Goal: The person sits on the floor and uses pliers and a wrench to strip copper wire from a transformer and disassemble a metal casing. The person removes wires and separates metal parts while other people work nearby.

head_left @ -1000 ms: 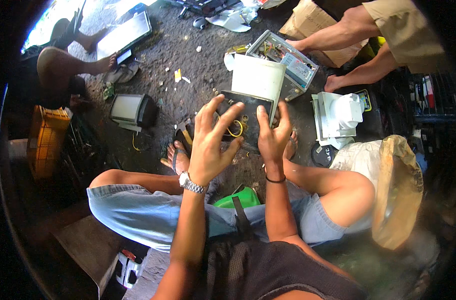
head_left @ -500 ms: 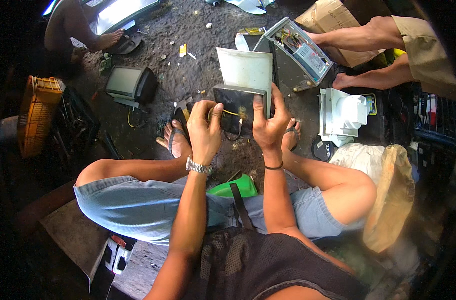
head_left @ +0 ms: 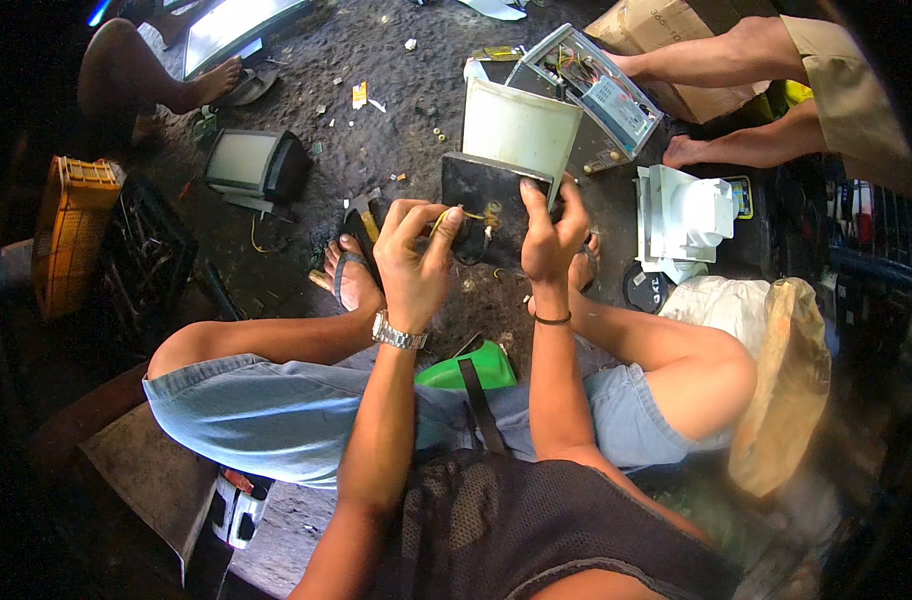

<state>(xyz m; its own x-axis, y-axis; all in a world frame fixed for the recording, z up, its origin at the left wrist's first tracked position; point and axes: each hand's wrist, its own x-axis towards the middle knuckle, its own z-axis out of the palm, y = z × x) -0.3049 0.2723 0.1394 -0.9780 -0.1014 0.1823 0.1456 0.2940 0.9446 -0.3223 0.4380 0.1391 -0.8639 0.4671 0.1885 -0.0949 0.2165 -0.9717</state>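
Note:
In front of me stands a box-shaped casing with a cream panel (head_left: 521, 120) and a black face (head_left: 466, 182). A thin yellow wire (head_left: 468, 214) comes out of the black face beside a small whitish fitting. My left hand (head_left: 416, 255), with a metal watch at its wrist, pinches this wire between thumb and fingers. My right hand (head_left: 554, 240) grips the casing's right lower edge, thumb against the black face and fingers behind the cream side. A hammer (head_left: 364, 212) with an orange handle lies near my left foot.
An opened metal computer case (head_left: 611, 105) and a cardboard box (head_left: 666, 45) lie beside another person's bare legs (head_left: 711, 62). White plastic parts (head_left: 691, 215) are at right. A small boxy monitor (head_left: 251, 165) and an orange crate (head_left: 81, 190) stand left. Green plastic (head_left: 481, 368) sits between my legs.
The casing has shifted right and tilted, showing more of its black face. My right hand has moved right with it. The yellow wire in my left hand's pinch now shows more clearly.

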